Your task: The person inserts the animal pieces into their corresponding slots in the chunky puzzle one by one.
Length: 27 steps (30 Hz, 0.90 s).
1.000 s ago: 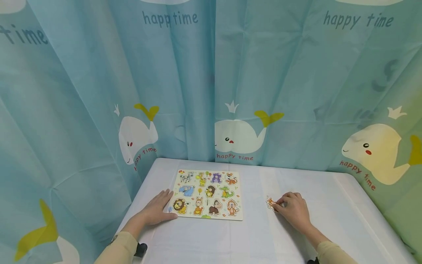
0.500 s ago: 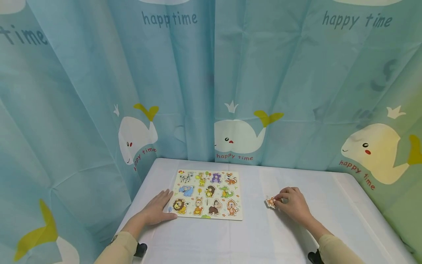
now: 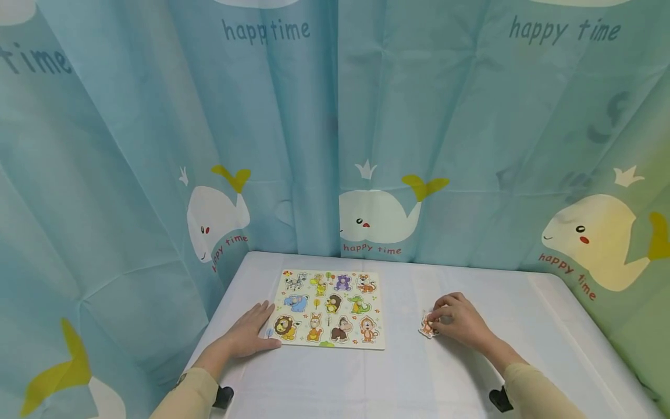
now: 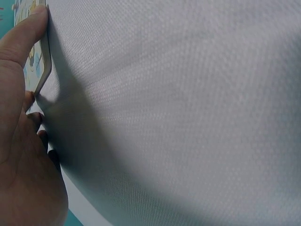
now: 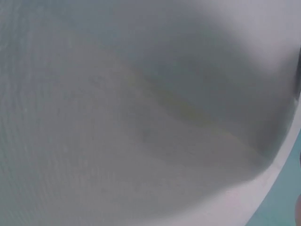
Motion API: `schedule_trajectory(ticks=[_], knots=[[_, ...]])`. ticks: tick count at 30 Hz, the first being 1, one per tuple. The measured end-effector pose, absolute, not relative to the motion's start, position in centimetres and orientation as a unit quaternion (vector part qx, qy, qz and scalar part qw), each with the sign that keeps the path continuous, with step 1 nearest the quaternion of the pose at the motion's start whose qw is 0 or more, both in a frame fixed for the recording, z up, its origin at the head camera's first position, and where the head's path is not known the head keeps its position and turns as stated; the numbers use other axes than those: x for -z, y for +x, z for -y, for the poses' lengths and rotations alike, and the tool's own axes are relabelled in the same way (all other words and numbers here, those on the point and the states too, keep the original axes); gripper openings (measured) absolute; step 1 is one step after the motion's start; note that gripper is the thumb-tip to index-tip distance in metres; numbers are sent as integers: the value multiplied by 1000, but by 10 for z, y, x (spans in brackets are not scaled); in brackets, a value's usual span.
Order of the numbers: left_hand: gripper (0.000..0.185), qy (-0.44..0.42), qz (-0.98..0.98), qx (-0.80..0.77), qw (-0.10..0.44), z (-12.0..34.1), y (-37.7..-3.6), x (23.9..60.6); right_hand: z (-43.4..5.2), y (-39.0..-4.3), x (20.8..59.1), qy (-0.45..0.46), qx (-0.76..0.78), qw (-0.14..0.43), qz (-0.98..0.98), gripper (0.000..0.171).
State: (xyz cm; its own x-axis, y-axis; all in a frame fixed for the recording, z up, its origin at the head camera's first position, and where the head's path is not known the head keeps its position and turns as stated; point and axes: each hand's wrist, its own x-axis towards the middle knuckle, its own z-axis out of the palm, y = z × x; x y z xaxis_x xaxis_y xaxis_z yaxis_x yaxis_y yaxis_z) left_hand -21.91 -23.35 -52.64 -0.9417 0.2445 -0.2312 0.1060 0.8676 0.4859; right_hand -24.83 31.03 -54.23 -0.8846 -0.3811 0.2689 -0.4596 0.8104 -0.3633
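Note:
A flat animal puzzle board (image 3: 331, 310) lies on the white-covered table, with rows of colourful animals on it, among them a lion (image 3: 285, 327) and a blue elephant (image 3: 295, 303). My left hand (image 3: 248, 331) rests against the board's near-left corner, its fingers along the left side and its thumb at the front edge. The left wrist view shows the thumb (image 4: 30, 30) touching the board's edge. To the right of the board, my right hand (image 3: 460, 320) pinches a small orange-brown animal puzzle piece (image 3: 426, 327), partly covered by the fingers. The right wrist view misses the piece.
The white tablecloth (image 3: 398, 384) spreads around the board and under both hands. Behind the table hangs a blue-green curtain (image 3: 314, 145) with whale prints. A black wrist strap part (image 3: 501, 400) shows by the right sleeve.
My right hand has shifted slightly to the left and away from me. The pinched puzzle piece has turned to a more upright heading. My left hand and the board have stayed in place.

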Motion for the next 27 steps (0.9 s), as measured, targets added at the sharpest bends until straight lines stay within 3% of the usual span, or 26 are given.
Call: schedule_trajectory(ticks=[10, 16, 27], knots=[[104, 90, -957, -236, 140, 234, -221, 532, -306, -239, 548, 169, -235, 80, 954, 12], [103, 93, -957, -237, 140, 234, -221, 530, -298, -229, 548, 86, -259, 72, 959, 13], [104, 91, -956, -240, 142, 234, -221, 531, -277, -211, 547, -62, -302, 32, 951, 30]])
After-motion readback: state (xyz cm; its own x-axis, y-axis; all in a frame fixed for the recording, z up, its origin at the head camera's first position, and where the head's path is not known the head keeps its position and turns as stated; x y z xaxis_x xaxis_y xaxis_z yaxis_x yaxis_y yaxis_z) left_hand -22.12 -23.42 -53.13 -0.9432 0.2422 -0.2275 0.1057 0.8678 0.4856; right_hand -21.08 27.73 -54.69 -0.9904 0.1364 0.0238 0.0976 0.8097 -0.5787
